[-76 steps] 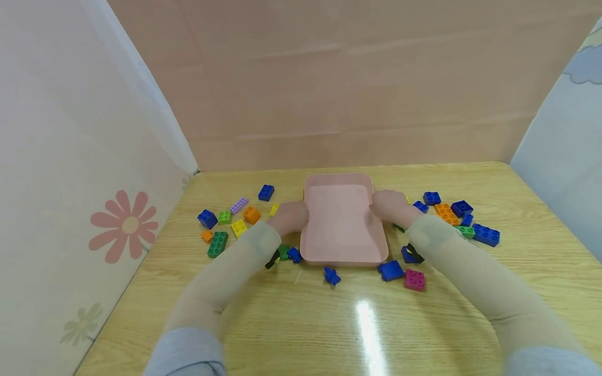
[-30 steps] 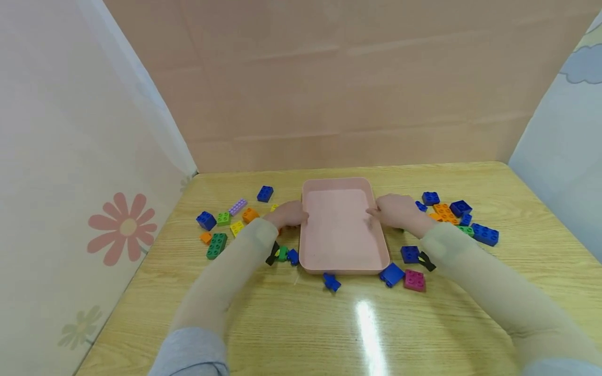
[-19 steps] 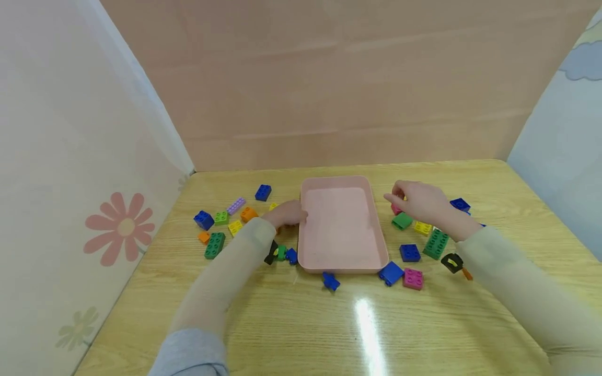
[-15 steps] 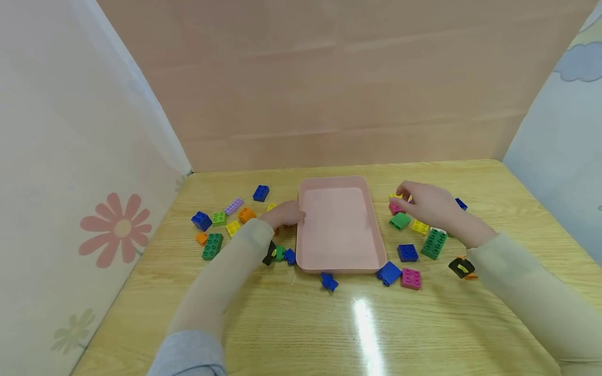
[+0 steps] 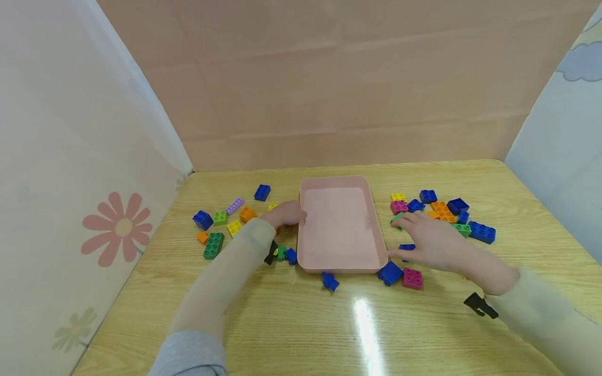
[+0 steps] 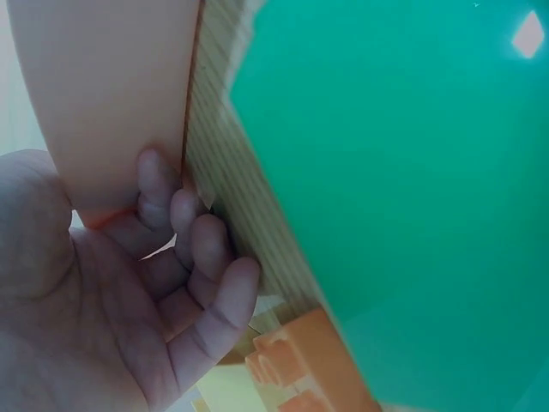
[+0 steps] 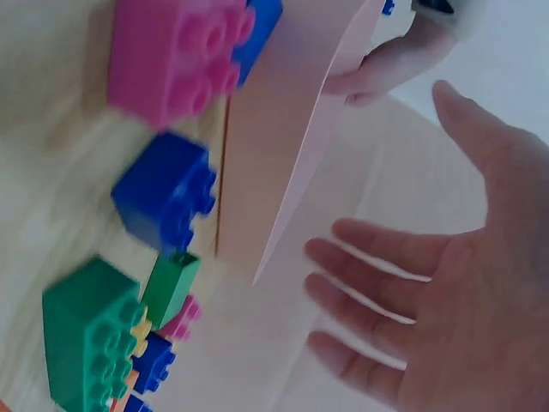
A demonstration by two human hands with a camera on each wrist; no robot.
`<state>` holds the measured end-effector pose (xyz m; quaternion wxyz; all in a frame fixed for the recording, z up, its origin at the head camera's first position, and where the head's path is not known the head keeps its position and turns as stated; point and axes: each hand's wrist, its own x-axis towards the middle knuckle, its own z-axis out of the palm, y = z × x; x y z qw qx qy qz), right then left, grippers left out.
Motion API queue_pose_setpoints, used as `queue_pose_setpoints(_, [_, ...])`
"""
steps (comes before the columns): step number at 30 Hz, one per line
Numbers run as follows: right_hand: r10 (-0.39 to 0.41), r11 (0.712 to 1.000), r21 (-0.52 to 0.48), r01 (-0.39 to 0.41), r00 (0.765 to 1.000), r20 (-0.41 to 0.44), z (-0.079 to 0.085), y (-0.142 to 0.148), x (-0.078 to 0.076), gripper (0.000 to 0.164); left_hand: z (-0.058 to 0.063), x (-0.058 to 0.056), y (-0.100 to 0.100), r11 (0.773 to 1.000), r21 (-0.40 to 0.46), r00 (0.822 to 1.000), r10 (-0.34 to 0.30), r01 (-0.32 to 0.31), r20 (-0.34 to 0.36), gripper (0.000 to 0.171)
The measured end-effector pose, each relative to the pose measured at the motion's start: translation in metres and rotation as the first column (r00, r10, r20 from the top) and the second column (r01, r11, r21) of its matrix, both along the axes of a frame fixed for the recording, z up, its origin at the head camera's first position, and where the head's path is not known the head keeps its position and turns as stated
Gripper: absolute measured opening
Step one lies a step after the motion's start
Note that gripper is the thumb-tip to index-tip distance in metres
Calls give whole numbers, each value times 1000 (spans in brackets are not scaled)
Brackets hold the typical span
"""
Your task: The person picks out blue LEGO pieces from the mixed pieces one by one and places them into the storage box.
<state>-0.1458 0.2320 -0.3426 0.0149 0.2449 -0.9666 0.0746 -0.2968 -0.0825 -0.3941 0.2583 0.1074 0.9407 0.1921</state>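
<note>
A shallow pink tray (image 5: pixel 336 224) lies in the middle of the wooden table. At its left side my left hand (image 5: pixel 288 213) holds the rim; in the left wrist view curled fingers (image 6: pixel 206 249) lie along the outside of the tray wall (image 6: pixel 111 103). My right hand (image 5: pixel 432 243) hovers over the bricks to the tray's right, fingers spread and holding nothing. Its thumb points toward the tray's front right corner. Beneath it, a green brick (image 5: pixel 397 220) and a blue brick (image 5: pixel 407 247) are partly covered. The right wrist view shows the open palm (image 7: pixel 463 318) beside the tray.
Left of the tray lie several bricks, among them a dark green one (image 5: pixel 213 245) and a purple one (image 5: pixel 234 205). Orange (image 5: pixel 443 211) and blue bricks cluster at the right. A blue piece (image 5: pixel 330 282) and a magenta brick (image 5: pixel 413 279) lie near the tray's front.
The tray shifted slightly toward me. My right hand let go of its right rim, moved right, then came nearer and spread its fingers. My left hand stays at the left rim.
</note>
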Motion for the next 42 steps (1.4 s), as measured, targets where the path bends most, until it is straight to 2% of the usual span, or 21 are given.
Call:
queue_pose_setpoints(5, [-14,998,56,14,1000,-12,-8,-5,14,89,-3,-4,1,1000,-8,1000,3,-3,-5,30])
queue_pose_setpoints(7, [-1,998,66,3,1000,-30,-14,-6,19,90,-2,-5,2,1000,-7,1000,0,0,-10,32])
queue_pose_setpoints(10, [33,998,64,-28,996,-86,-25,-5,22,86,0,-4,3,1000,-10,1000,-8,7,-20,33])
queue_pose_setpoints(13, [34,998,47,-29,992,-118,-35,-4,25,81,3,-1,4,1000,-18,1000,-11,10,-21,31])
queue_pose_setpoints(18, [-15,1000,25,17,996,-84,-43,-6,28,78,5,0,3,1000,-11,999,-30,29,-18,31])
queue_pose_setpoints(22, [-21,999,27,23,997,-68,-47,-9,30,77,6,1,1,999,-7,999,-32,32,-13,33])
queue_pose_setpoints(33, [9,1000,11,-9,998,-56,-55,-12,28,65,5,0,2,999,-15,999,-41,41,-12,30])
queue_pose_setpoints(42, [38,999,10,-38,998,-39,-57,-10,28,53,1,-2,5,999,-44,1000,-17,17,-1,33])
